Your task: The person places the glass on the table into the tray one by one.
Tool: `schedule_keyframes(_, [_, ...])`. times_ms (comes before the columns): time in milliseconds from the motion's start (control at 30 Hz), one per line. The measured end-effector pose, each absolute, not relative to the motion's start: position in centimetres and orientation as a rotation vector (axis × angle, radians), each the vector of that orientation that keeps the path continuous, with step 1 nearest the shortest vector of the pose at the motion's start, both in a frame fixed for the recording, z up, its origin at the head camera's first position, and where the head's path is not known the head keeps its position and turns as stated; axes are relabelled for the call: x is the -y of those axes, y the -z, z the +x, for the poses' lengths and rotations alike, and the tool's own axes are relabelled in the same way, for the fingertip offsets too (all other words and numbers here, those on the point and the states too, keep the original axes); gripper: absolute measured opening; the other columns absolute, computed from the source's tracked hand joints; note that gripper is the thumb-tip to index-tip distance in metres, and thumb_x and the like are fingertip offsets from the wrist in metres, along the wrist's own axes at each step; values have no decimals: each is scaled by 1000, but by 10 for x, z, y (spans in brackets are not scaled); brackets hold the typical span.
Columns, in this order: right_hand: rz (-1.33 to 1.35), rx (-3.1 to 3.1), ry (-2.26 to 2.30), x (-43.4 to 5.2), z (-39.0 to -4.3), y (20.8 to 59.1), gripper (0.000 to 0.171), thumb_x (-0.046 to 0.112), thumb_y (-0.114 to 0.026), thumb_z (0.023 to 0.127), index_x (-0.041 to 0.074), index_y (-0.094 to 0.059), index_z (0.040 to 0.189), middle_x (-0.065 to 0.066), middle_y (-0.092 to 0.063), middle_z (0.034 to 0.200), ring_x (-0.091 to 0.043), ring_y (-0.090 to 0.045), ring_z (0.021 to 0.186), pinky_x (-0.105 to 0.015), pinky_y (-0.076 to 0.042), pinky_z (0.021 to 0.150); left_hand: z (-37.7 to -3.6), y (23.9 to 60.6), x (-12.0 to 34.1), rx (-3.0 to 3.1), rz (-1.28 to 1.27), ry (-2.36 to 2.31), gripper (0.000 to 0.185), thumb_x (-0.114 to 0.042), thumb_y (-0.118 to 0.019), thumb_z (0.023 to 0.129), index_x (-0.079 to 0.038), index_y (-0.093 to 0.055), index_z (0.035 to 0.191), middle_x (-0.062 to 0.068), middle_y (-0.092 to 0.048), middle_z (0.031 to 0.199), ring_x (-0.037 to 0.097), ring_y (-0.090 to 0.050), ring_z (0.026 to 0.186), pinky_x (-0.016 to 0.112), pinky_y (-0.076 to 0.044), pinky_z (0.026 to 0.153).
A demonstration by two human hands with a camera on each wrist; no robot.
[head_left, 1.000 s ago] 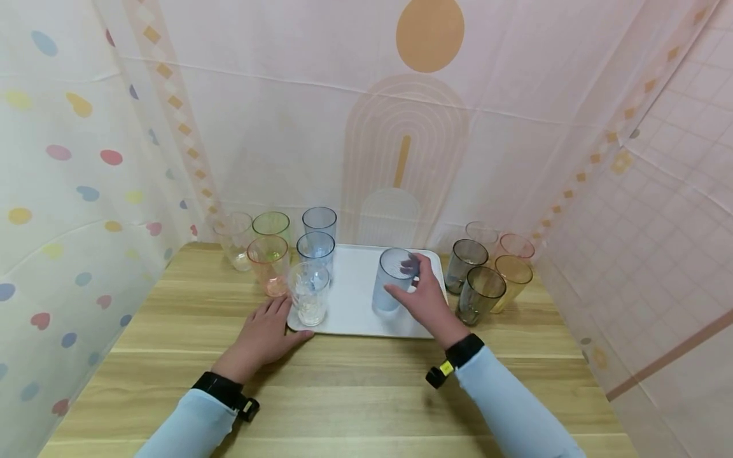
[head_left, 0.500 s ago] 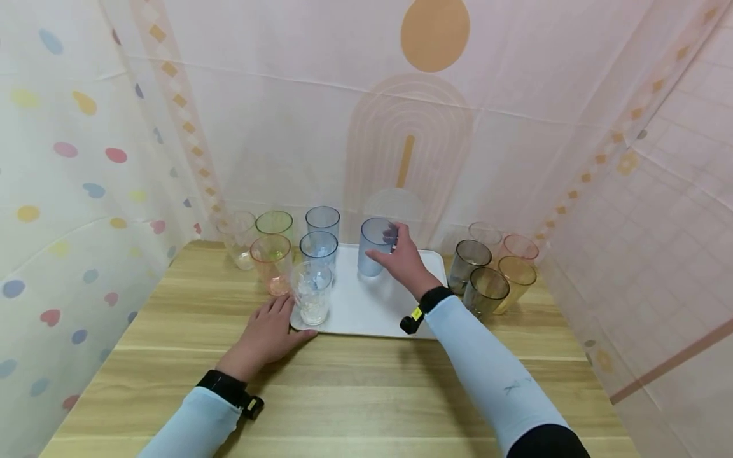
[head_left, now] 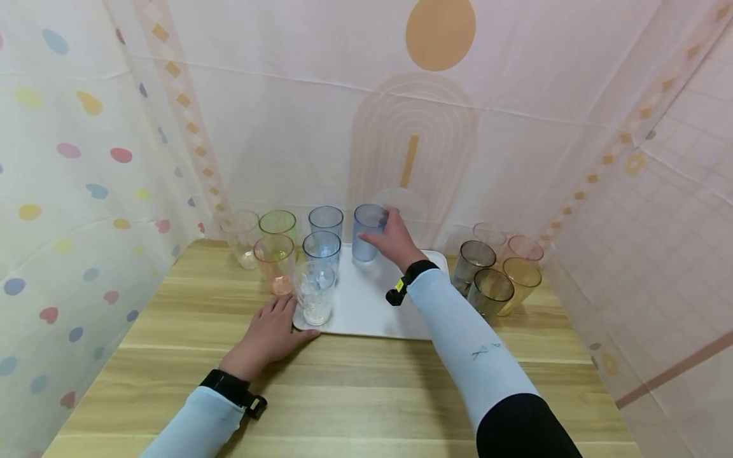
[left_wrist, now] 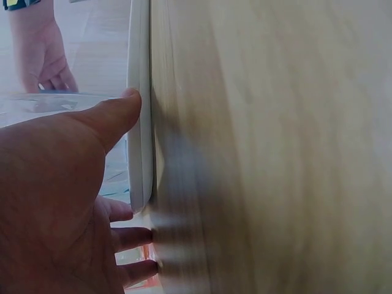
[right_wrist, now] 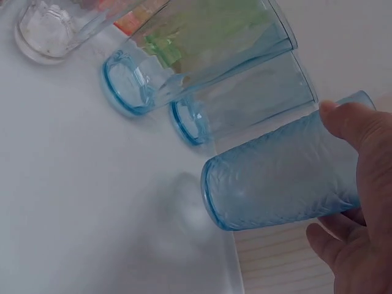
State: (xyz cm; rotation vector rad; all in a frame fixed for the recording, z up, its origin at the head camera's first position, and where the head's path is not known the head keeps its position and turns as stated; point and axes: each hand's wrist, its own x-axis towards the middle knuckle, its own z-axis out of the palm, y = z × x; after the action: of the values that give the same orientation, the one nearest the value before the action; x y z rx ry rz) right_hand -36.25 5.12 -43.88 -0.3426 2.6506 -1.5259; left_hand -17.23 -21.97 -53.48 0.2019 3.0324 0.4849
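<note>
My right hand [head_left: 396, 240] holds a blue textured drinking glass [right_wrist: 282, 171] by its side, thumb on one side and fingers on the other. The glass is upright over the back edge of the white tray [head_left: 372, 312]; a shadow near its base suggests it is slightly raised. Left of it on the tray stand two smooth blue glasses [head_left: 325, 219] and a clear glass [head_left: 316, 299] at the front corner. My left hand [head_left: 269, 337] rests at the tray's front left corner, thumb along the front rim, fingers extended near the pink glass [head_left: 275, 270].
Left of the tray stand a green glass [head_left: 277, 222] and a clear one [head_left: 243, 245]. Right of it are two dark glasses [head_left: 490, 292], an amber glass [head_left: 523, 280], a pink glass [head_left: 525, 247] and a clear one. A curtain [head_left: 275, 127] hangs behind the wooden table [head_left: 355, 401].
My right hand has carried the blue textured glass from the middle of the tray back and left to the tray's back edge, beside the other blue glasses. The left hand stays put.
</note>
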Motion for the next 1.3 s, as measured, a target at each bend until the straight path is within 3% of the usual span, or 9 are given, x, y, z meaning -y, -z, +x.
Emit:
schedule_keyframes(733, [-303,-2664,1527,-35,-365,464,98,27,-88,99,4,-25,171,-20,-40,171,-36,-40,159,-49,-36,130,-169,534,215,-3035,199,-482,107,-68,-71,100,8,-36,167,31,-35,172,54,-32,158,76,-29,124])
schedule_keyframes(1033, [-257,-2687,1474,-34,-363,465,103,32,-88,98,8,-21,173,-18,-34,175,-35,-38,161,-49,-35,131,-167,531,213,-3028,206,-477,107,-68,-71,100,9,-37,166,33,-37,171,54,-34,157,76,-31,123])
schedule_keyframes(1300, [-209,-2689,1492,-49,-342,464,103,37,-87,99,10,-22,174,-20,-41,170,-39,-46,155,-54,-46,123,-166,528,213,-3027,200,-477,105,-66,-72,101,9,-37,166,32,-37,171,54,-33,158,75,-30,124])
